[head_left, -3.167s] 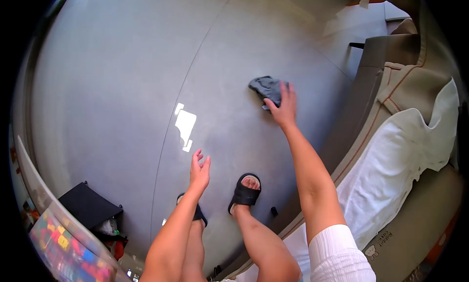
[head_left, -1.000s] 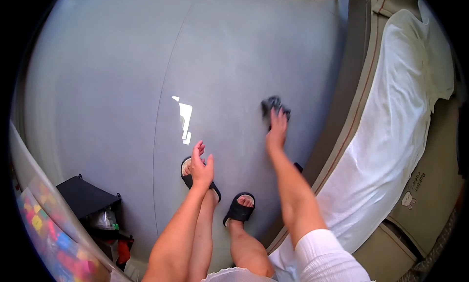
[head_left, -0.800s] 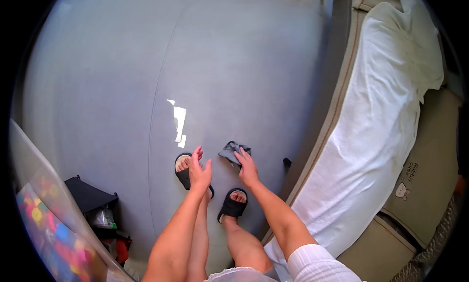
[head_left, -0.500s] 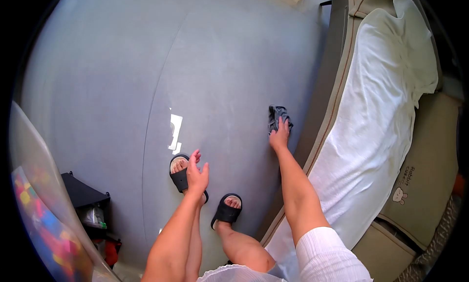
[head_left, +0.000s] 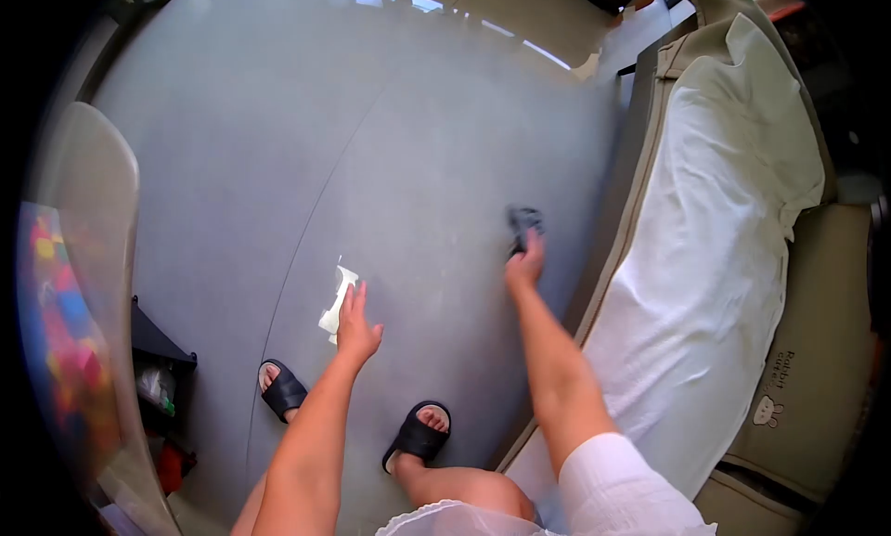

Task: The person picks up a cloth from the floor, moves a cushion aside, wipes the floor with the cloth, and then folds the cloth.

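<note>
A dark grey crumpled cloth (head_left: 526,222) is in my right hand (head_left: 525,260), low over the grey floor (head_left: 418,165); the cloth is slightly blurred. My left hand (head_left: 357,327) is empty, its fingers stretched forward and the thumb apart. Beside those fingertips is a bright white patch (head_left: 338,304) on the floor; whether it is light or a flat thing I cannot tell. Black slippers are on both feet, the left slipper (head_left: 283,390) further out and the right slipper (head_left: 418,434) nearer the sofa.
Along the right runs a beige sofa (head_left: 803,350) with a white cover (head_left: 687,239) over its seat. To the left are a pale curved panel (head_left: 116,165) with colourful shapes behind it and a black rack (head_left: 160,341). A brownish surface (head_left: 534,16) lies at the far end.
My view has tilted up, showing more of the far end. My left hand has come to the white patch, its fingers straighter. The left foot has stepped outward. My right hand still holds the cloth.
</note>
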A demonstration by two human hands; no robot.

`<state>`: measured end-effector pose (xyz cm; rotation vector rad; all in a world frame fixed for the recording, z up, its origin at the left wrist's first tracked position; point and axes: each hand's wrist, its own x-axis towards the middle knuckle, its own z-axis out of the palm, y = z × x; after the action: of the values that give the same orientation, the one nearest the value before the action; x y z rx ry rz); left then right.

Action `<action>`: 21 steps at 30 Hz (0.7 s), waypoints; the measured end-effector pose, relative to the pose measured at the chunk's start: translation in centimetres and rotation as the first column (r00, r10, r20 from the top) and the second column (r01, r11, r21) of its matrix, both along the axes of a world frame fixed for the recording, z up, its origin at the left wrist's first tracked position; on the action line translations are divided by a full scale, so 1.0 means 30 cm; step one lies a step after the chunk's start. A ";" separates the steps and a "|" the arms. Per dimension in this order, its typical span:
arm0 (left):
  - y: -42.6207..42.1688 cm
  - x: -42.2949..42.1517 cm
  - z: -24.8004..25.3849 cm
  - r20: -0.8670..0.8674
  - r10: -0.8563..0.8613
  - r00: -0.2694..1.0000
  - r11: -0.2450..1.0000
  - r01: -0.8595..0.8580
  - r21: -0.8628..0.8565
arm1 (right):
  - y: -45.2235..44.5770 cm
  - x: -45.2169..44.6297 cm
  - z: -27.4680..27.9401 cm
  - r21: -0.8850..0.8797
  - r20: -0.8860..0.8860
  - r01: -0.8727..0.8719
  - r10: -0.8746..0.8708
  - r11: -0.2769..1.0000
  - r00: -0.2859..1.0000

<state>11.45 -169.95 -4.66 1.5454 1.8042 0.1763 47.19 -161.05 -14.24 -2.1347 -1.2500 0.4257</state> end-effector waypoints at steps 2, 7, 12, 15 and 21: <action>-0.024 0.007 -0.031 -0.092 0.025 0.995 0.999 -0.028 -0.029 | 0.131 0.082 0.028 -0.212 -0.019 0.126 -0.133 0.969 0.991; -0.055 -0.083 -0.087 -0.175 0.036 0.984 0.993 -0.054 -0.102 | 0.264 -0.100 -0.021 -0.008 0.183 -0.397 0.392 0.918 0.902; -0.092 -0.192 -0.050 -0.248 0.005 0.969 0.991 -0.038 -0.130 | -0.074 -0.691 -0.009 0.162 -0.011 -0.799 0.811 0.579 0.585; -0.099 -0.227 -0.034 -0.281 -0.031 0.959 0.993 -0.003 -0.119 | -0.175 -0.758 0.099 0.124 -0.223 -0.812 0.813 0.570 0.537; -0.035 -0.204 -0.053 -0.292 0.007 0.956 0.991 -0.046 -0.127 | 0.291 -0.349 0.043 0.335 0.253 -0.550 0.489 0.765 0.835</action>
<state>5.35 -171.00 -6.24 1.5137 2.0195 -0.1666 36.72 -152.32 -12.94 -1.4743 -1.8532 0.2076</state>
